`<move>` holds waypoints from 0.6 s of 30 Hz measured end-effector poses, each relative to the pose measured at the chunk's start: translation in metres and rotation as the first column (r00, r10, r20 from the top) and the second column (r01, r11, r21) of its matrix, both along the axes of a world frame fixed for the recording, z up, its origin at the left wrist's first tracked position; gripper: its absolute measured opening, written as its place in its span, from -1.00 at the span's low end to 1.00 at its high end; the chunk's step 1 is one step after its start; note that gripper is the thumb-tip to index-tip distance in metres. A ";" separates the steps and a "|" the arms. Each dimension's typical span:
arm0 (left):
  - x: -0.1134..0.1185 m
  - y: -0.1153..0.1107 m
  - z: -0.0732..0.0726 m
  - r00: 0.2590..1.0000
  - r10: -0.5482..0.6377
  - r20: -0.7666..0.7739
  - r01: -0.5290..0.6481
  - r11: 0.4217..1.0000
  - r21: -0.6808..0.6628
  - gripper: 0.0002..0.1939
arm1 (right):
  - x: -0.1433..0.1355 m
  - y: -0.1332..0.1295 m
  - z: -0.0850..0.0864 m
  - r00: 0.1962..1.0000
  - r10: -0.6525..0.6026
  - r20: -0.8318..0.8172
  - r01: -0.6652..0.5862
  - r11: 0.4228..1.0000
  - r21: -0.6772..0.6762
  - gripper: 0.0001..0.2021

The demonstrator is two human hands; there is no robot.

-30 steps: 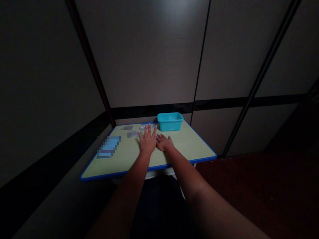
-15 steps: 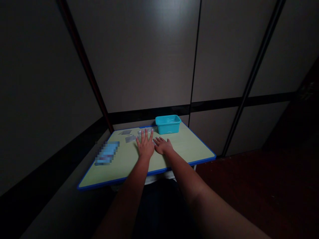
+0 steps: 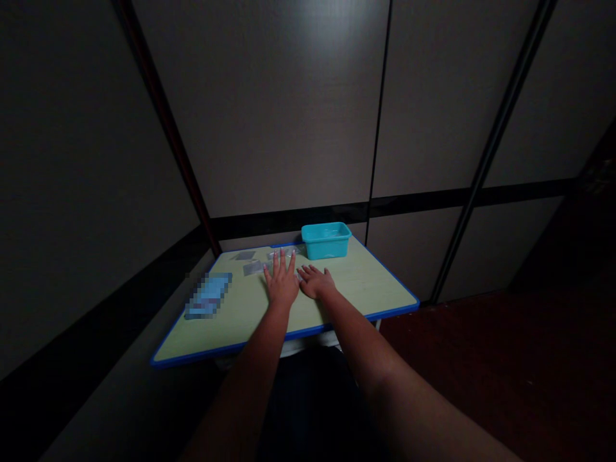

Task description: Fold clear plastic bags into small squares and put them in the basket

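Note:
My left hand (image 3: 282, 282) lies palm down over the middle of the small table (image 3: 231, 333), its fingers spread and nothing in its grasp. Close beside it, my right hand (image 3: 315, 281) rests with fingers stretched out, also holding nothing. Beyond and to the left of my left hand lie several clear, flat plastic pieces, perhaps small bags: one plastic piece (image 3: 253, 267) is near its fingertips, another plastic piece (image 3: 244, 255) is farther back. More of them show partly behind the fingers. A turquoise plastic basket (image 3: 327, 248) stands just beyond my right hand.
A blue flat item (image 3: 210, 296), blurred by pixelation, lies at the table's left side. Panelled cabinet doors (image 3: 289, 128) rise directly behind the table. The tabletop has a blue edge, and dark red floor (image 3: 471, 372) shows to the right.
Both hands keep the same place on the table. The whole view has shifted very slightly; nothing was taken hold of or moved.

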State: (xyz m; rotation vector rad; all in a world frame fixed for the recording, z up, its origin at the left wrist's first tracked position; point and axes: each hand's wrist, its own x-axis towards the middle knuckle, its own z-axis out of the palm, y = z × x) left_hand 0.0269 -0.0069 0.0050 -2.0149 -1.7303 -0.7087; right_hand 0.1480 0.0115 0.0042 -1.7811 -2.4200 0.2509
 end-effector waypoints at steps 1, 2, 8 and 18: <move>0.000 0.000 0.000 1.000 0.001 0.001 -0.001 1.000 -0.002 -0.32 | 0.000 0.000 0.000 1.000 0.000 0.000 0.000 1.000 0.002 -0.43; 0.000 -0.001 0.001 1.000 0.001 0.002 -0.001 1.000 -0.004 -0.32 | 0.000 0.000 0.000 1.000 0.001 0.001 -0.001 1.000 0.004 -0.43; 0.001 -0.002 0.002 1.000 0.012 -0.007 -0.012 1.000 -0.022 -0.32 | 0.000 -0.001 0.000 1.000 0.001 0.001 -0.001 1.000 0.010 -0.43; 0.000 -0.001 0.001 1.000 0.002 -0.013 -0.002 1.000 -0.005 -0.33 | -0.001 -0.002 0.002 1.000 0.000 0.006 0.000 1.000 -0.006 -0.43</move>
